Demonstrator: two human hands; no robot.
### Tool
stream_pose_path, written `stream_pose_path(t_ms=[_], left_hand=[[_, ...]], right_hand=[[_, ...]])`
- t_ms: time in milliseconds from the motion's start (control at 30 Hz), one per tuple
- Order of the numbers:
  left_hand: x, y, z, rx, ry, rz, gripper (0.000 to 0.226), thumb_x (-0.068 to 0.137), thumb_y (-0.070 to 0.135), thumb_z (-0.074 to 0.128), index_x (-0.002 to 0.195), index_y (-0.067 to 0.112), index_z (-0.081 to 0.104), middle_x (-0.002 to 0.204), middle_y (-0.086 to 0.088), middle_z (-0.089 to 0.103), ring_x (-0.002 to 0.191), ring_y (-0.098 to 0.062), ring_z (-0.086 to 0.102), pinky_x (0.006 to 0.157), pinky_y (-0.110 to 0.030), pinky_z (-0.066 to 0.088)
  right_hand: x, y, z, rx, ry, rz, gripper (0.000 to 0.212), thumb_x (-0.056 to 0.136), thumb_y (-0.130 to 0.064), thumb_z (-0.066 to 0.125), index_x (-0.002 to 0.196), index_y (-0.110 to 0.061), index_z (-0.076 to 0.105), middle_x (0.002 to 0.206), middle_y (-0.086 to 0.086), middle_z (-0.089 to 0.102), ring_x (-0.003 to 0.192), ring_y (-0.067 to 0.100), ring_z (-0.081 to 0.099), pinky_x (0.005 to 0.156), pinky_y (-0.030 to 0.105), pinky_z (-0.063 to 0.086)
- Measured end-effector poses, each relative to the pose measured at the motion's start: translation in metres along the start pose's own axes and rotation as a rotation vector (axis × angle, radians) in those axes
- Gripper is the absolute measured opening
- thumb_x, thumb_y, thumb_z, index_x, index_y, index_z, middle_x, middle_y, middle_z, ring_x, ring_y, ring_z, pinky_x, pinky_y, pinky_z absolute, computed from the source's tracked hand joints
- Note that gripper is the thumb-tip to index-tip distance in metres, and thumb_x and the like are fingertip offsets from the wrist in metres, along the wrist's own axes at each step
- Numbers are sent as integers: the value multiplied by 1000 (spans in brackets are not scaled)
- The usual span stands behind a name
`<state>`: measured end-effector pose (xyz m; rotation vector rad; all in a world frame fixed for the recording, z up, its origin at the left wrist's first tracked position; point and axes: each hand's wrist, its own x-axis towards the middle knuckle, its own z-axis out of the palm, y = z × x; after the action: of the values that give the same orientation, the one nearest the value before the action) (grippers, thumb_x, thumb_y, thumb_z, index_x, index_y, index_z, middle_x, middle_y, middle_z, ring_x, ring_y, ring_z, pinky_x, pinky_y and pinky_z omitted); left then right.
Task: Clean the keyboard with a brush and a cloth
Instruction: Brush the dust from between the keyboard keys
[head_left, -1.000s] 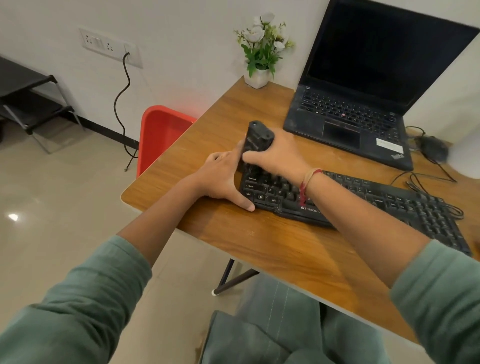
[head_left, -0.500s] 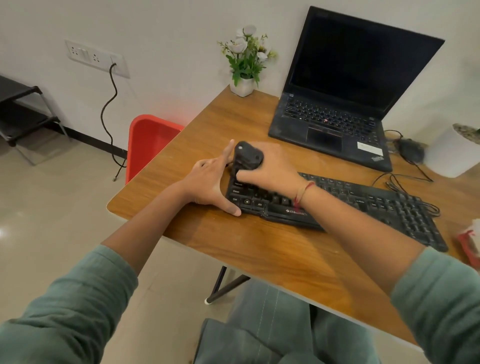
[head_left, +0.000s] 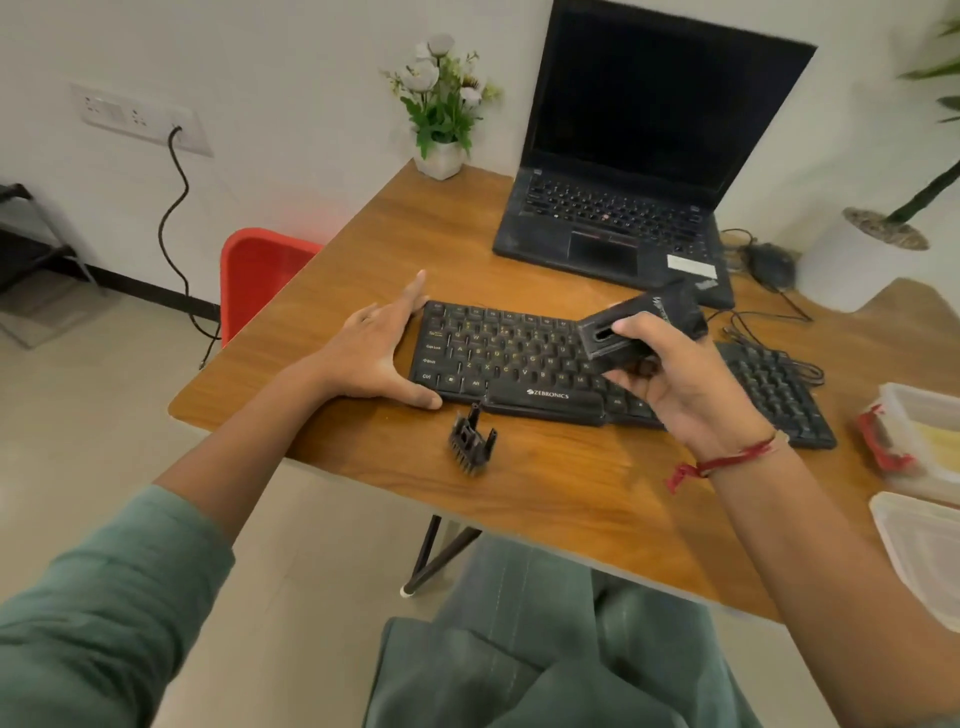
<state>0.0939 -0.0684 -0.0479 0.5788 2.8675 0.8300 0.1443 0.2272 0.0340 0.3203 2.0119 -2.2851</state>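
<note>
Wood-grain tabletop (head_left: 545, 493) carries a black keyboard (head_left: 509, 358), lying slantwise in front of an open laptop (head_left: 623, 208) with a dark screen. Left hand (head_left: 374, 353) rests flat against the keyboard's left end, its fingers straight and together along the short edge, with the thumb spread along the front edge and touching the near-left corner. Right hand (head_left: 675, 379) is raised above the keyboard's right-middle keys, fingers and thumb curled round a blocky black brush handle (head_left: 639, 322); the handle's slotted open end faces the camera. A small black brush head (head_left: 471, 441), bristles toward the near edge, lies on the tabletop just in front of the keyboard, below the spacebar area and apart from both hands. White flower pot (head_left: 440, 156) sits at the far-left corner. Dark mouse (head_left: 769, 262) and cables sit right of the laptop, and clear plastic containers (head_left: 919, 431) stand at the right edge. Red chair (head_left: 254, 275) stands beside the tabletop's left side.
</note>
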Motion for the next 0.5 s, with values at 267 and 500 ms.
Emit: stream_pose_path(t_ms=[267, 500], left_hand=[[-27, 14, 8, -86, 74, -3, 117, 61, 71, 58, 155, 29, 2, 159, 12, 11, 146, -7, 6, 121, -44, 4], [-57, 53, 35, -49, 394, 333, 61, 75, 62, 52, 119, 20, 55, 121, 8, 50, 117, -13, 43, 99, -33, 30]], right_hand=[[-10, 25, 6, 380, 78, 215, 4, 88, -13, 62, 86, -11, 59, 82, 8, 66, 70, 16, 66, 61, 25, 58], [-22, 27, 6, 422, 70, 281, 6, 87, -14, 63, 87, -9, 59, 80, 10, 66, 70, 18, 66, 60, 26, 59]])
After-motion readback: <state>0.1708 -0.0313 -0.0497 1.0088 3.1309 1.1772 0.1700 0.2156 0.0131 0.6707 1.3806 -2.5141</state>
